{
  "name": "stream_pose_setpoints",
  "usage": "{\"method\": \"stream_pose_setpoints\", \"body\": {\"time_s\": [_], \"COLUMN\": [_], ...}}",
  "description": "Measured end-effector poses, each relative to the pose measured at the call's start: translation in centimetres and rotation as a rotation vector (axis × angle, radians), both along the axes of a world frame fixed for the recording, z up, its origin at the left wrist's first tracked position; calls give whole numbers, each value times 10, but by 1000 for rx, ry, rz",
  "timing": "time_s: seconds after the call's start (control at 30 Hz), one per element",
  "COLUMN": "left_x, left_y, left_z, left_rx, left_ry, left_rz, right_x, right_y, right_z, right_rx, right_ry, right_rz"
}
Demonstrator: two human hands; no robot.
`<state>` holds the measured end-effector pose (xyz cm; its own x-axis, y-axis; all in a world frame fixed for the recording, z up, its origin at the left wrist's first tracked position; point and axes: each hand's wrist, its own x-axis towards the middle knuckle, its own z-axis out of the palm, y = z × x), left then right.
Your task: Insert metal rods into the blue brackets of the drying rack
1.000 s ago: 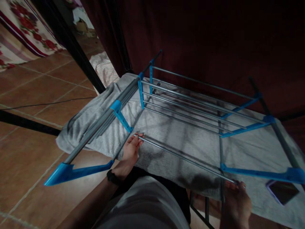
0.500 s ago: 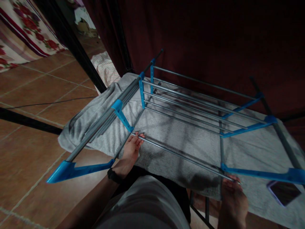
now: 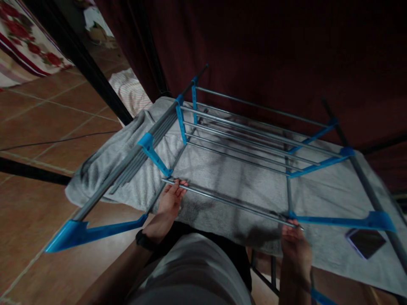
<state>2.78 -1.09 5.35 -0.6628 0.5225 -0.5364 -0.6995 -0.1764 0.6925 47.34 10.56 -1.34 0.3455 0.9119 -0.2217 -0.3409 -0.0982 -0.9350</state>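
Grip of the left hand (image 3: 171,197) is closed on the metal rod (image 3: 229,203) near one end; right hand (image 3: 296,245) grips the other. Rod has shifted left, now projecting past the left hand, apparently spanning the rack (image 3: 322,165) above the grey blanket (image 3: 210,174).

The left hand (image 3: 171,199) and right hand (image 3: 295,248) hold a thin metal rod (image 3: 235,205) near its ends, between the sides of a blue-and-grey drying rack (image 3: 155,157), over a grey blanket (image 3: 222,178) where a dark phone (image 3: 366,243) lies.
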Motion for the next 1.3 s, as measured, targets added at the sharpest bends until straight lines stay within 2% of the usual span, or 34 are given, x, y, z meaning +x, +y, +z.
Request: {"method": "stream_pose_setpoints", "body": {"time_s": [0.1, 0.23, 0.47, 0.6, 0.73, 1.0, 1.13, 1.3], "left_x": [6, 19, 54, 73, 84, 90, 97, 109], "left_y": [0, 0, -6, -10, -8, 1, 18, 44], "left_z": [0, -2, 2, 11, 18, 18, 36, 77], "left_rx": [-23, -40, -18, 56, 61, 28, 76, 197], "left_ry": [-22, -50, -56, 27, 110, 211, 283, 452], "left_rz": [-19, -72, -212, -331, -398, -489, -526, -536], "right_x": [-8, -20, -27, -34, -37, -31, -30, -32], "right_y": [1, 0, -4, -8, -9, -13, -15, -19], "right_z": [2, 10, 19, 25, 25, 25, 29, 33], "right_rx": [-78, -86, -91, -80, -59, -54, -75, -86], "right_ry": [112, 212, 229, 262, 269, 327, 383, 410], "right_rz": [-76, -118, -136, -176, -198, -252, -328, -361]}}
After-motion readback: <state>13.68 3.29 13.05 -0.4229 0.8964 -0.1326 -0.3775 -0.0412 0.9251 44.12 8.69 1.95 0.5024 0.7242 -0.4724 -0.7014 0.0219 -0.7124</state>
